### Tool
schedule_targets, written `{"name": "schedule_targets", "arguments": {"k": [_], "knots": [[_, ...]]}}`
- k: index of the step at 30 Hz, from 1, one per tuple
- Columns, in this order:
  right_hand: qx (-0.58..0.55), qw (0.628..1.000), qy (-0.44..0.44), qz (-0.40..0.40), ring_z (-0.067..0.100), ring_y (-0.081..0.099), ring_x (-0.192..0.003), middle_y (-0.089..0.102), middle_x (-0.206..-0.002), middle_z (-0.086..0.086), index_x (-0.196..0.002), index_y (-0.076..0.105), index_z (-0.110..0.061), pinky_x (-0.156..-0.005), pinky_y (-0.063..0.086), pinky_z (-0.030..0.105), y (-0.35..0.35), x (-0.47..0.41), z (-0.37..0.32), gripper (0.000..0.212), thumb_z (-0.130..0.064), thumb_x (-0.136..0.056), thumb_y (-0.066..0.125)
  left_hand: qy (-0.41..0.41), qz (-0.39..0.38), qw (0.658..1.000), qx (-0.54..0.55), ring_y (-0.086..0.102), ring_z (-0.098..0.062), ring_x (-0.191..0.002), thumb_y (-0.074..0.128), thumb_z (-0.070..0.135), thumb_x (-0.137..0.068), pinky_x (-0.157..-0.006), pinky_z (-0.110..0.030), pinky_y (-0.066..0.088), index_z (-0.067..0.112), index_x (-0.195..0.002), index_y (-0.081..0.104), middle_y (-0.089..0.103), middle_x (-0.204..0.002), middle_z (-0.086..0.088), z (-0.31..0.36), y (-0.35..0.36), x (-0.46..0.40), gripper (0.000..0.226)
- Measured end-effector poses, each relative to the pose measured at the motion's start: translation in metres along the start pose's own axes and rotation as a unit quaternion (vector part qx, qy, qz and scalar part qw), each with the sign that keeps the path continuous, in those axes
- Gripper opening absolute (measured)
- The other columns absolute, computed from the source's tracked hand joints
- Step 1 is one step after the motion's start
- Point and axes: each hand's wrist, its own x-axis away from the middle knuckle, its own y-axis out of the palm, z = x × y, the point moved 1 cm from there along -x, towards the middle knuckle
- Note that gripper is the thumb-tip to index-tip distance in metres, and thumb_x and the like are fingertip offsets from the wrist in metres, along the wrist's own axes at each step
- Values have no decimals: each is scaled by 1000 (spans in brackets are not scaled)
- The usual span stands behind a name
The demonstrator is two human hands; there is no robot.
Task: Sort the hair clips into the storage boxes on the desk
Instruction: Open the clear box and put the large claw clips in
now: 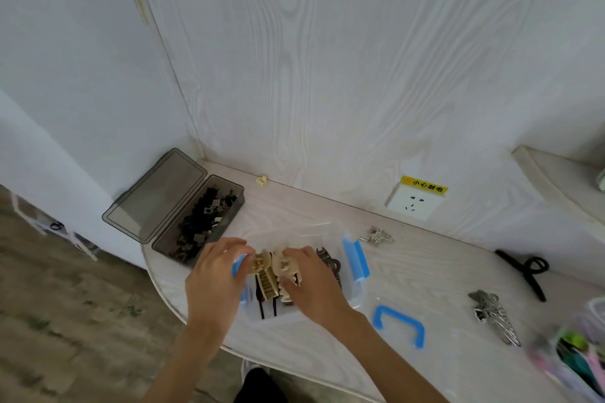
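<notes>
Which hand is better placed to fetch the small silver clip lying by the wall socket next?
Probably the right hand: the small silver clip lies on its side, just past the clear box. The left hand would have to cross over.

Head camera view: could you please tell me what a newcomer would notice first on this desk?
First, the left hand and right hand meet over the clear plastic box with blue latches at the desk's middle, each with its grip on beige claw clips. To the left sits the open smoky-grey plastic box, full of small dark clips. On the right lie a silver metal clip and a black claw clip.
</notes>
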Motion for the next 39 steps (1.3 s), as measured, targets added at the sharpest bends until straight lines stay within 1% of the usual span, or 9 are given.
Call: {"name": "schedule_targets", "arguments": {"k": [3, 9, 12, 14, 20, 23, 26, 32, 39], "knots": [[-39, 999, -10, -23, 11, 50, -116, 48, -129, -5, -136, 40, -28, -99, 41, 26, -16, 0, 6, 48, -26, -90, 56, 11, -22, 1000, -5, 61, -15, -87, 76, 18, -75, -54, -18, 43, 24, -83, 70, 67, -96, 9, 1, -1, -2, 12], [-75, 938, 13, 338, 0, 59, -81, 66, -93, -18, -90, 59, -44, -71, 44, 9, -109, -14, 61, 30, -15, -89, 51, 63, -26, 997, 35, 60, -14, -104, 64, 16, -86, -84, -30, 50, 25, -101, 68, 66, -112, 7, 15, -2, -3, 18], [168, 968, 155, 105, 26, 48, -119, 50, -132, 8, -135, 42, -19, -95, 42, 36, -109, -37, 113, 42, -21, -93, 48, 165, -146, 975, 1, 49, -13, -123, 57, 33, -90, -104, -33, 36, 29, -123, 58, 54, -132, 7, 42, 12, -6, 33], [220, 959, 181, -2, 28, 41, -124, 42, -138, 9, -139, 35, -17, -95, 41, 40, -91, -40, 132, 47, -22, -94, 47, 183, -242, 952, -40, 32, -11, -136, 44, 46, -93, -115, -33, 19, 36, -135, 42, 39, -145, 11, 50, 26, -8, 43], [84, 972, 172, 136, 20, 61, -98, 65, -107, 1, -111, 59, -21, -81, 43, 27, -102, -28, 126, 29, -31, -85, 64, 170, -220, 960, -30, 45, -10, -125, 56, 41, -88, -108, -31, 28, 35, -127, 52, 53, -131, 12, 29, 30, -4, 39], [-39, 980, 65, 187, -7, 62, -74, 68, -86, -20, -98, 60, -45, -65, 42, 4, -133, -2, 79, 31, -33, -74, 76, 173, -205, 963, -17, 45, -10, -125, 55, 41, -89, -106, -29, 31, 34, -128, 52, 53, -130, 13, 23, 29, -1, 40], [-35, 997, -56, 38, -12, 63, -77, 63, -94, -37, -103, 50, -61, -68, 46, 2, -138, 26, 28, 41, -38, -77, 71, 180, -213, 960, -11, 39, -7, -128, 50, 43, -91, -108, -27, 26, 35, -131, 48, 48, -134, 15, 20, 30, -2, 41], [278, 932, -100, -208, 17, 55, -111, 57, -125, -5, -127, 48, -29, -82, 44, 29, -80, 8, 4, 44, -9, -88, 50, 189, -187, 964, -19, 45, -11, -125, 56, 39, -88, -105, -31, 32, 32, -126, 55, 54, -130, 12, 21, 30, 2, 39], [302, 903, -59, -299, 24, 56, -111, 59, -124, 5, -124, 50, -16, -88, 43, 30, -64, -13, 8, 32, -8, -94, 44, 191, -154, 969, -35, 55, -16, -116, 64, 37, -82, -107, -41, 32, 31, -117, 61, 62, -120, 8, 22, 30, 4, 36]]}}
